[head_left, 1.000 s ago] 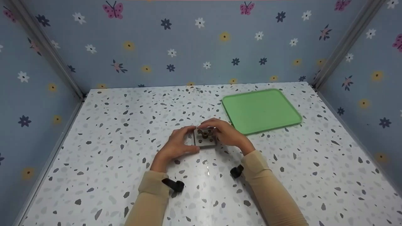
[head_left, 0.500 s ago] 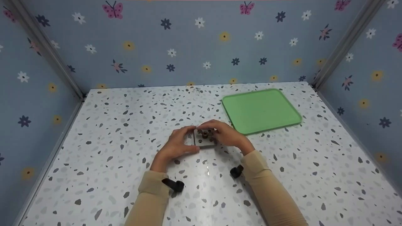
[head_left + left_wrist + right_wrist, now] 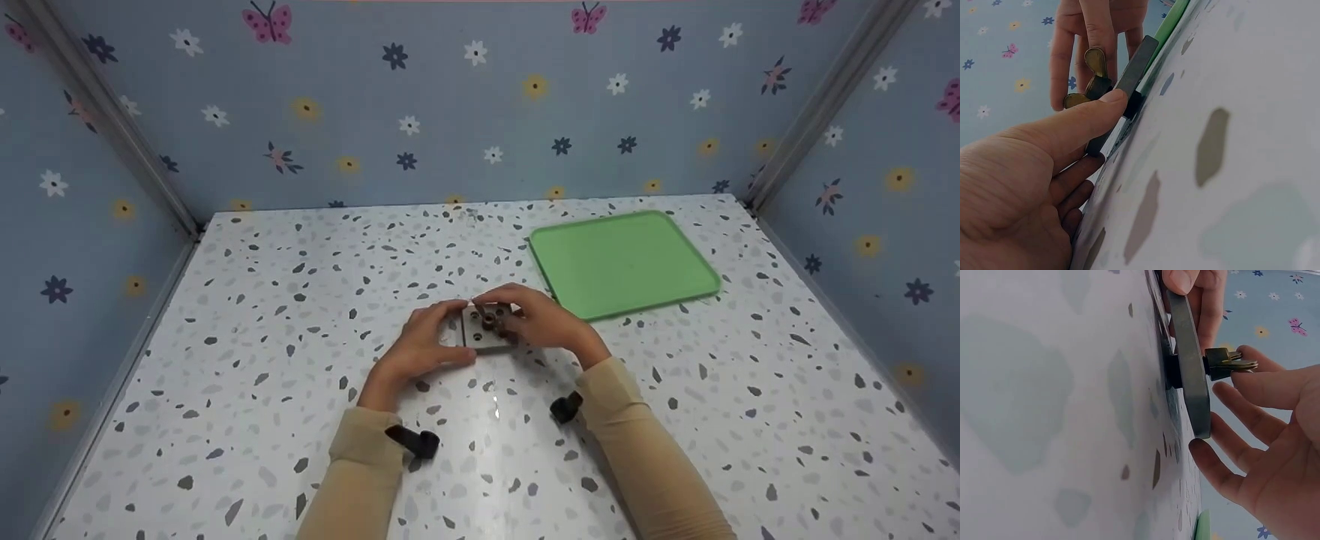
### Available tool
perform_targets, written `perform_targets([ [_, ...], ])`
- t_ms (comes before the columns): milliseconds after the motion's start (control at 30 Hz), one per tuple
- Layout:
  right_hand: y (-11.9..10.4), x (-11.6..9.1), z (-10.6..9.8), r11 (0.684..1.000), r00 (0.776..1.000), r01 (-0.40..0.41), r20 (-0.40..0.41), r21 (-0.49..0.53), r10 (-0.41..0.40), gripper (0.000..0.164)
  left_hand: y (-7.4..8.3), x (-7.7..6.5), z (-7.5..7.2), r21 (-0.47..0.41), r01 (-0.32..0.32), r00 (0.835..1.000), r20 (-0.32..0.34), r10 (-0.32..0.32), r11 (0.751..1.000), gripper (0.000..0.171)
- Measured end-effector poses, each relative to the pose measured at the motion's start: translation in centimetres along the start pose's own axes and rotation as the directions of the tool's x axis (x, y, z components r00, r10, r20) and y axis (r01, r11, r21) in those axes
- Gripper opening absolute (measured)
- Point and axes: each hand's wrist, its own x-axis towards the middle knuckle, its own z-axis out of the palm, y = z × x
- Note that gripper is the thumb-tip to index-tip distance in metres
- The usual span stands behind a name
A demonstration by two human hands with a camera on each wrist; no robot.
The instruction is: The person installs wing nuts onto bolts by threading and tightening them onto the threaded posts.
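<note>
A flat grey metal plate point(image 3: 491, 344) with several holes is held just above the table. A brass-coloured wing nut point(image 3: 489, 321) sits on a dark bolt through its middle, clearly seen in the right wrist view point(image 3: 1220, 363). My left hand point(image 3: 426, 342) grips the plate's left side, thumb on the near edge and fingers at the far one. With thumb and forefinger my right hand point(image 3: 546, 319) pinches a wing of the nut; its other fingers are near the plate's right edge. Below the plate the dark bolt head point(image 3: 1173, 371) shows.
A green tray point(image 3: 626, 262) lies flat on the speckled white table point(image 3: 300, 300), behind and right of my right hand. Flower-patterned blue panels point(image 3: 480, 97) stand along the back and both sides. Each wrist wears a black camera mount.
The wing nut has turned: its wings lay roughly crosswise and now run on a diagonal, with my right fingers shifting slightly round it. My left hand and the plate have stayed put.
</note>
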Motion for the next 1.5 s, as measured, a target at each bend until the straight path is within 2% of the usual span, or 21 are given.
perform_targets([
  [400, 0.02, -0.18, -0.04, 0.997, 0.998, -0.067, 0.009, 0.027, 0.067, 0.051, -0.03, -0.15, -0.05, -0.017, 0.022, 1.0, 0.001, -0.022, 1.0, 0.091],
  [767, 0.0, -0.27, -0.05, 0.997, 0.998, -0.06, 0.0, 0.04, 0.06, 0.051, -0.14, -0.16, 0.02, -0.031, 0.048, 0.999, 0.007, -0.048, 0.998, 0.091],
  [967, 0.01, -0.31, -0.11, 0.998, 0.999, -0.039, -0.02, 0.04, 0.039, 0.05, -0.05, -0.25, -0.04, -0.047, 0.022, 1.0, 0.006, -0.022, 0.999, 0.091],
  [1500, -0.18, -0.03, -0.05, 0.992, 0.991, -0.105, -0.076, 0.069, 0.11, 0.048, -0.01, 0.04, 0.01, -0.058, 0.011, 1.0, -0.001, -0.011, 0.998, 0.092],
])
